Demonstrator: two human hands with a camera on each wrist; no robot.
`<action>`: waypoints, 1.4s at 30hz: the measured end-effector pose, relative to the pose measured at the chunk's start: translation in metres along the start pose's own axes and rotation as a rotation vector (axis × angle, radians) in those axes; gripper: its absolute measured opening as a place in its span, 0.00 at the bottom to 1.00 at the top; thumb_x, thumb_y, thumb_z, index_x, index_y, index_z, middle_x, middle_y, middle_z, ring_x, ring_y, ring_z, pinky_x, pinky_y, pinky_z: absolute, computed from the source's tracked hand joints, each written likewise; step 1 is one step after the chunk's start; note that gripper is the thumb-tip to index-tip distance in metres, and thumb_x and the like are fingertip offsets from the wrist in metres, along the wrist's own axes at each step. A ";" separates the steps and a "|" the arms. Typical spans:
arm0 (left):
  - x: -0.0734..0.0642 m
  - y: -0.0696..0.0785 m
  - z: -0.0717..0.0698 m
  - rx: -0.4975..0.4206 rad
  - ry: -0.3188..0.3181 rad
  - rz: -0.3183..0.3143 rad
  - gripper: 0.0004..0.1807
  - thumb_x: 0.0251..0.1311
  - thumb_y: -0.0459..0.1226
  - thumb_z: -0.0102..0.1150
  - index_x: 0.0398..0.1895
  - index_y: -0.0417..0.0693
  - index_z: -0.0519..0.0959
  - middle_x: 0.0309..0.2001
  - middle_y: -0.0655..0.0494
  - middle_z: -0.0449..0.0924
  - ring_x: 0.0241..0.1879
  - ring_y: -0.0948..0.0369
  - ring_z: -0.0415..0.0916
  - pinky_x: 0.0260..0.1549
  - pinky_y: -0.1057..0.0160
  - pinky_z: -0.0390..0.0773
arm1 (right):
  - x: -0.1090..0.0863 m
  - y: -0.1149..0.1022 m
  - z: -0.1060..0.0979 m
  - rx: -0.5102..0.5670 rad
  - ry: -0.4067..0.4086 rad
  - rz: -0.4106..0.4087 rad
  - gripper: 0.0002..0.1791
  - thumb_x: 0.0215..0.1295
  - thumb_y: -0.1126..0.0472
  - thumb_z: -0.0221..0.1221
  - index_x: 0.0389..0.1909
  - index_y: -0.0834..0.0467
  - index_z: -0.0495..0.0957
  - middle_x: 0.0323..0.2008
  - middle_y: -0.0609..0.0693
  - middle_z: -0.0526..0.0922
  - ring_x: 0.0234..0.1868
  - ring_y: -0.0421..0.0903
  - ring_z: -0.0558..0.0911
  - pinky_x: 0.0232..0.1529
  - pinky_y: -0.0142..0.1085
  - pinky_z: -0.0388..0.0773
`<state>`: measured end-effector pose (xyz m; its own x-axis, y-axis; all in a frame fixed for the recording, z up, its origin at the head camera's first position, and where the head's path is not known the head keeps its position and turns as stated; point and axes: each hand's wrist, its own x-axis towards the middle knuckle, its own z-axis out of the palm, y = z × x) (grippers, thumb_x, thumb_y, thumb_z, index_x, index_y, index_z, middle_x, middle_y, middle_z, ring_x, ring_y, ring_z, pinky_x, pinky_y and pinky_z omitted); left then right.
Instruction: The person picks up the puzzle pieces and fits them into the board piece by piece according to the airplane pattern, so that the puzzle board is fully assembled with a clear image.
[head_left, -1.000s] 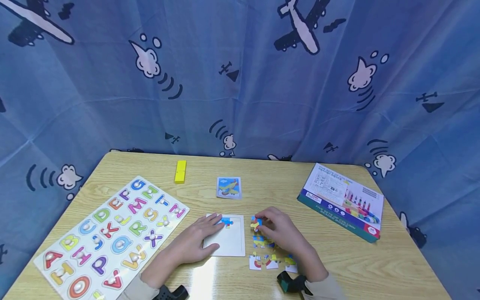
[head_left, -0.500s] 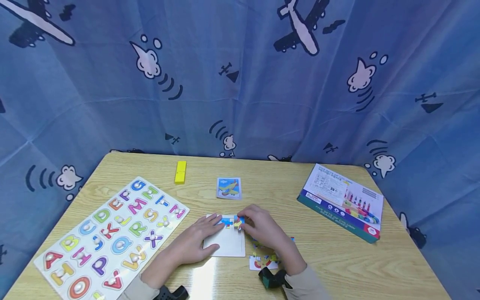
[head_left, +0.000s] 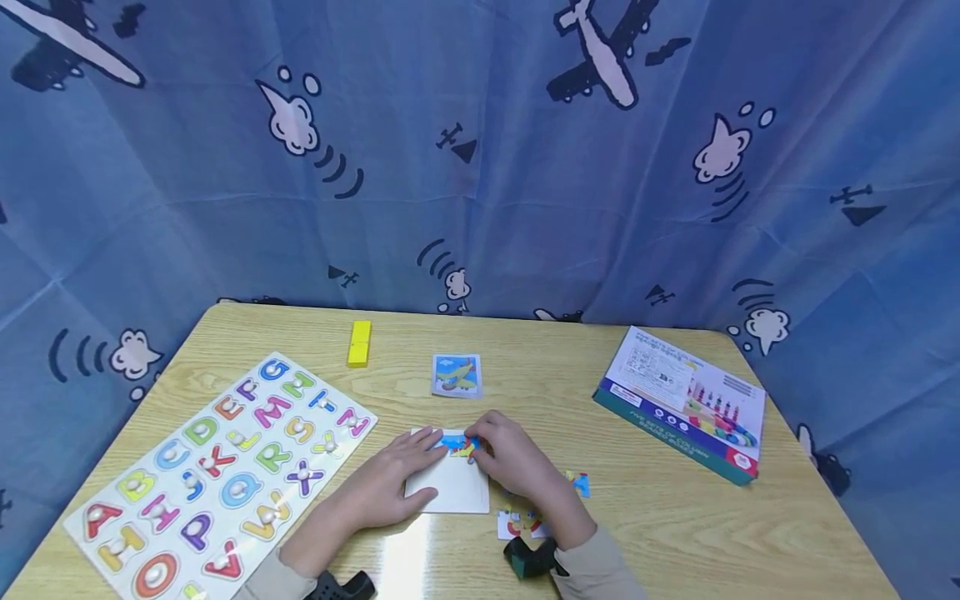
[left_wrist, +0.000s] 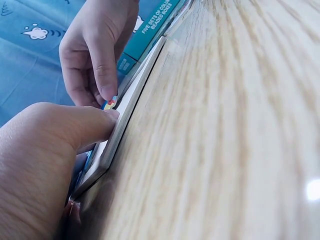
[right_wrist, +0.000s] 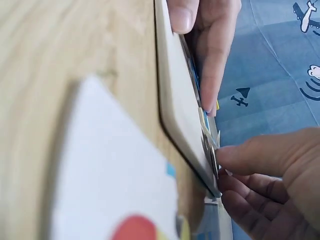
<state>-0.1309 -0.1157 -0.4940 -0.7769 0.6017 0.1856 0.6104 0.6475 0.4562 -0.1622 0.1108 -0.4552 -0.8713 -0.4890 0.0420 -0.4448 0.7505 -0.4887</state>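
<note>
A white square puzzle board (head_left: 450,492) lies in front of the person. The left hand (head_left: 390,479) rests over its left side, fingers fairly straight, with fingertips at a blue puzzle piece (head_left: 450,440) near the top edge. At the board's upper right, the right hand (head_left: 513,458) pinches a colourful jigsaw piece (head_left: 467,450) between thumb and fingers, right beside the blue one. The left wrist view shows this piece (left_wrist: 110,104) under the right fingertips, close to the left thumb (left_wrist: 95,122). Several loose jigsaw pieces (head_left: 517,525) lie right of the board, partly hidden by the right forearm.
Behind the board lies a small picture card (head_left: 456,375) of a yellow airplane. A yellow block (head_left: 360,343) lies farther back. An alphabet peg board (head_left: 172,537) covers the table's left side. A beaded-box carton (head_left: 682,408) lies at right, before a blue curtain (head_left: 480,208).
The right hand has carried a jigsaw piece left from the loose pieces onto the board's upper right, then slid it closer to the blue piece. The left hand has stayed put.
</note>
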 end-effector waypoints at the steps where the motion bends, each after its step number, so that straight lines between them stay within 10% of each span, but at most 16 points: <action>1: 0.000 0.000 0.000 0.003 0.001 0.000 0.30 0.60 0.48 0.57 0.65 0.47 0.70 0.70 0.52 0.62 0.71 0.54 0.57 0.70 0.50 0.58 | 0.000 -0.001 0.000 -0.005 0.000 0.003 0.13 0.62 0.63 0.59 0.47 0.59 0.81 0.44 0.49 0.78 0.37 0.40 0.75 0.37 0.31 0.78; 24: 0.003 0.001 -0.003 -0.042 -0.008 -0.011 0.31 0.61 0.48 0.55 0.66 0.46 0.68 0.71 0.51 0.60 0.72 0.54 0.54 0.71 0.50 0.56 | 0.000 -0.005 0.002 -0.175 0.063 -0.053 0.11 0.60 0.64 0.62 0.43 0.61 0.83 0.42 0.50 0.78 0.43 0.44 0.78 0.42 0.33 0.82; 42: -0.027 -0.006 -0.010 -0.063 0.059 -0.072 0.34 0.56 0.51 0.60 0.65 0.50 0.70 0.69 0.56 0.63 0.70 0.55 0.58 0.69 0.53 0.60 | -0.004 -0.001 0.004 -0.082 0.070 -0.062 0.12 0.62 0.62 0.60 0.46 0.59 0.81 0.44 0.48 0.77 0.34 0.38 0.70 0.32 0.26 0.74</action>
<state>-0.1151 -0.1405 -0.4936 -0.8272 0.5249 0.2005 0.5433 0.6560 0.5239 -0.1575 0.1103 -0.4588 -0.8528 -0.5053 0.1317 -0.5109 0.7553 -0.4106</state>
